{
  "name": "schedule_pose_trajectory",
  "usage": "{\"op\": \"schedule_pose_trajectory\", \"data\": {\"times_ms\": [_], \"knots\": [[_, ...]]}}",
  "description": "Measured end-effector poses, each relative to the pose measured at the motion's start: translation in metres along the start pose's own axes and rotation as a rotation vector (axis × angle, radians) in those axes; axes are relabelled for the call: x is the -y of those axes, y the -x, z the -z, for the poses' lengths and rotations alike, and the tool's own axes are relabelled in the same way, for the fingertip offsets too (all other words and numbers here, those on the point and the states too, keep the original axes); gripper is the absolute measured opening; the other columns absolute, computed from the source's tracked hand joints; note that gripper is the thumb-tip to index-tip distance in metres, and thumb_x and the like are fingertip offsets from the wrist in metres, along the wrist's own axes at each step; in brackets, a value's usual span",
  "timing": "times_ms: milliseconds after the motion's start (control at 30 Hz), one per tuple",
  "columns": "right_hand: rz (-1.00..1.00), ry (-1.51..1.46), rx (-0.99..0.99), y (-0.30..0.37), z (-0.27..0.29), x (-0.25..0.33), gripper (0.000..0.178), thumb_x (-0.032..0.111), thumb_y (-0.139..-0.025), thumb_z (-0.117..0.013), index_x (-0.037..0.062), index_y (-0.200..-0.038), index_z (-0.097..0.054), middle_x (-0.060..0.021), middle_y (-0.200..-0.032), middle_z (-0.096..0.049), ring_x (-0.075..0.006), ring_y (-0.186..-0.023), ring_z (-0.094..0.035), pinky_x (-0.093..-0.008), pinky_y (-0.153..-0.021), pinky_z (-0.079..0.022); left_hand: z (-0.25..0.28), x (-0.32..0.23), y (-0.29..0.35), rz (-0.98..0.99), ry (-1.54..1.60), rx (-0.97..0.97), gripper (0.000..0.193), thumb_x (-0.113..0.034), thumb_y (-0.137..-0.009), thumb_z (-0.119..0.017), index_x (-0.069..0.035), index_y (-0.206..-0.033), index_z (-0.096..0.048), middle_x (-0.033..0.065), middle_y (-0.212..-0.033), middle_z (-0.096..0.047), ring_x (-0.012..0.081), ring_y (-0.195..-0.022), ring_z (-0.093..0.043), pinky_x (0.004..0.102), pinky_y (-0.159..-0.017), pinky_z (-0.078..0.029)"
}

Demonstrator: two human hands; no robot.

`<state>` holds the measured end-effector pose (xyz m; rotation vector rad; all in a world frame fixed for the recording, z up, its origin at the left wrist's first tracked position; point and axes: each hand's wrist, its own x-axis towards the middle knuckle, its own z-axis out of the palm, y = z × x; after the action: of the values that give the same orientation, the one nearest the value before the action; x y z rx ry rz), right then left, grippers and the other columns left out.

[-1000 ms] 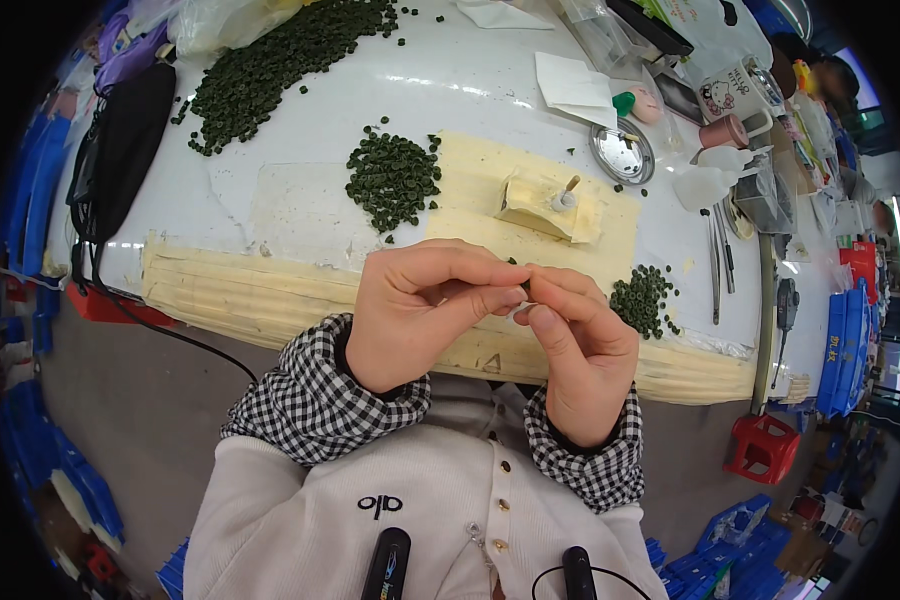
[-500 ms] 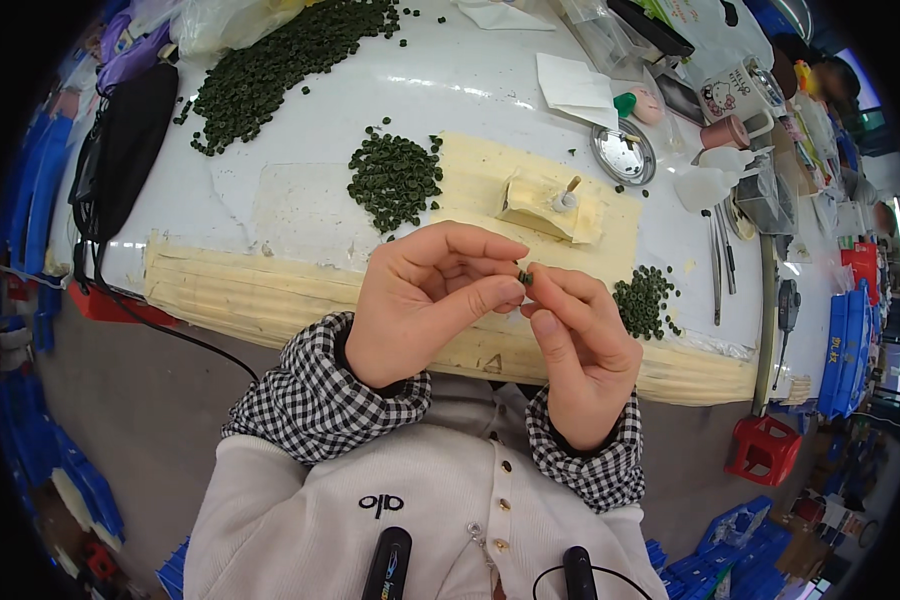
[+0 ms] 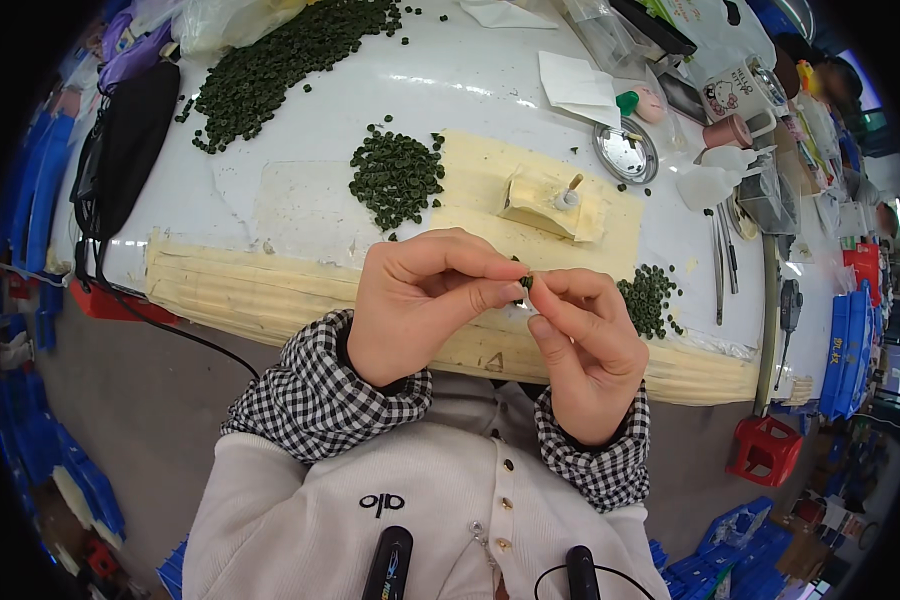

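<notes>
Piece (image 3: 526, 284), dark green, above the worktop's near edge (image 3: 260, 287); left hand (image 3: 410, 310) pinches it; right hand (image 3: 592, 350) just beside it, grip unclear.

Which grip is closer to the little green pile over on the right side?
Your right grip. In the picture, it's just left of and slightly below the small green pile. Your left grip is much farther left, past the right one.

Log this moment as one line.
Left hand: pinching small green piece | Right hand: at the piece's right side | Beyond hands: yellow block | Right: small green pile
</notes>
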<state>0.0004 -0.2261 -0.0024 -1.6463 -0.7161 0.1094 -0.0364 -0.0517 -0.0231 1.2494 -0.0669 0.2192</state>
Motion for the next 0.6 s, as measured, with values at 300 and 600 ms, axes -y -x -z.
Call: {"op": "schedule_pose_trajectory", "data": {"times_ms": [300, 600], "knots": [[0.051, 0.062, -0.02, -0.001, 0.002, -0.004, 0.03, -0.007, -0.083, -0.065, 0.0007, -0.112, -0.068, -0.0131, -0.108, -0.06, -0.02, -0.096, -0.061, -0.0276, -0.082, -0.049, -0.003, -0.001, 0.0, 0.056, 0.062, -0.04, 0.015, 0.009, -0.084, -0.065, 0.003, -0.096, -0.067, 0.0111, -0.092, -0.066, 0.015, -0.082, -0.064, 0.0258, -0.075, -0.053], [0.188, 0.556, -0.213, -0.042, 0.025, 0.006, 0.027, -0.001, -0.079, -0.07, 0.0006, -0.106, -0.068, -0.0124, -0.092, -0.062, -0.0224, -0.084, -0.06, -0.0305, -0.074, -0.047, -0.002, -0.001, 0.0, 0.028, 0.07, -0.096, 0.014, 0.009, -0.083, -0.065, 0.003, -0.096, -0.066, 0.0116, -0.093, -0.066, 0.0146, -0.083, -0.063, 0.0262, -0.077, -0.051]]}}
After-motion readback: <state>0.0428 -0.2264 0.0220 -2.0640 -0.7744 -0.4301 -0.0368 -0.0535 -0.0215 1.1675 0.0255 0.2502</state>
